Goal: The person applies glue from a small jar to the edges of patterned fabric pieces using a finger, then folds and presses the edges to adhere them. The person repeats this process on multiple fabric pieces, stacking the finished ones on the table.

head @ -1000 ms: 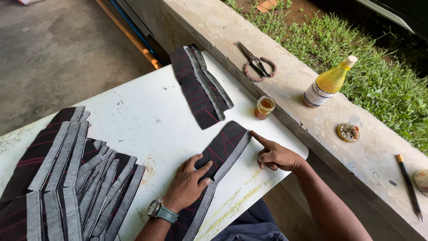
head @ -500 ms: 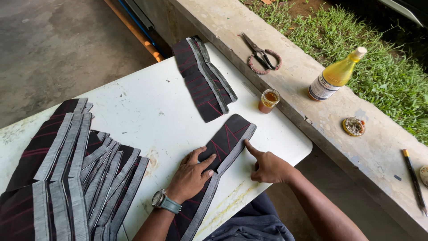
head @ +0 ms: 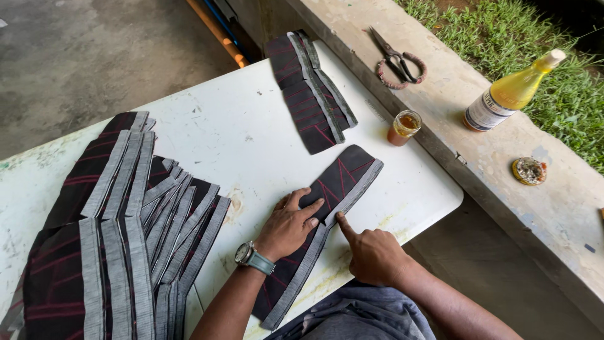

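One head-worn camera looks steeply down, close over the white table [head: 251, 145].

Both forearms are bare; a round grey-strapped wristwatch [head: 253, 257] circles the left wrist, just beside blue-grey trousers [head: 358, 315].

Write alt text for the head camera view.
Left hand presses flat on a dark fabric strip with a grey edge on a white table; right hand runs its forefinger along that edge. Similar strips lie stacked to the left.
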{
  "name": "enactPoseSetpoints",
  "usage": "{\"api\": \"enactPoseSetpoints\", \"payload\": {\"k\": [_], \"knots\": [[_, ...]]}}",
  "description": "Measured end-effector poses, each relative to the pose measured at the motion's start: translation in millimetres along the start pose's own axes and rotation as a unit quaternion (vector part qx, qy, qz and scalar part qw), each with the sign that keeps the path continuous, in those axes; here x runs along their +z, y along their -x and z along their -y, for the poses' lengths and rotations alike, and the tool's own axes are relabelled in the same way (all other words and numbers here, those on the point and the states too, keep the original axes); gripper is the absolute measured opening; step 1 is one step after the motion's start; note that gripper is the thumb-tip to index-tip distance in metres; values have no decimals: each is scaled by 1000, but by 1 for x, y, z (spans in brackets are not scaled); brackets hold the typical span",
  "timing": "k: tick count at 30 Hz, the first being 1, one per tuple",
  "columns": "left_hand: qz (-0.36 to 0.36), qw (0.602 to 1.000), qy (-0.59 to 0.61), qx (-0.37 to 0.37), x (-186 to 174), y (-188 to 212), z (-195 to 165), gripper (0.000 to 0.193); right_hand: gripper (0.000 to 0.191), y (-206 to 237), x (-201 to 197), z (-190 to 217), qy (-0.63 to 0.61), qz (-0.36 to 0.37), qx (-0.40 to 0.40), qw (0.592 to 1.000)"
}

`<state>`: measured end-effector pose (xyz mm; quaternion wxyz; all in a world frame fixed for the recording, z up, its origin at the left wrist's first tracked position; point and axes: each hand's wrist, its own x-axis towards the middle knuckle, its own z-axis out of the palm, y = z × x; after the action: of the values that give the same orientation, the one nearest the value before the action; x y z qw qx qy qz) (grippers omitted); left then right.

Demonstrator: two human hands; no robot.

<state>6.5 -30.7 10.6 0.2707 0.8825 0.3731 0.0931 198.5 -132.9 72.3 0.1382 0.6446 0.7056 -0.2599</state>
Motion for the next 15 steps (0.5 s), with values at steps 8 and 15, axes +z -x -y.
{"api": "enactPoseSetpoints", "payload": {"k": [8, 15], "knots": [[-10, 1000, 8, 4, -1, 1, 0, 45, 93, -11, 11, -10, 86, -5, -14, 996], [-9, 1000, 7, 7, -1, 1, -1, 47, 91, -39, -34, -82, 55, -71, 104, 990]]}}
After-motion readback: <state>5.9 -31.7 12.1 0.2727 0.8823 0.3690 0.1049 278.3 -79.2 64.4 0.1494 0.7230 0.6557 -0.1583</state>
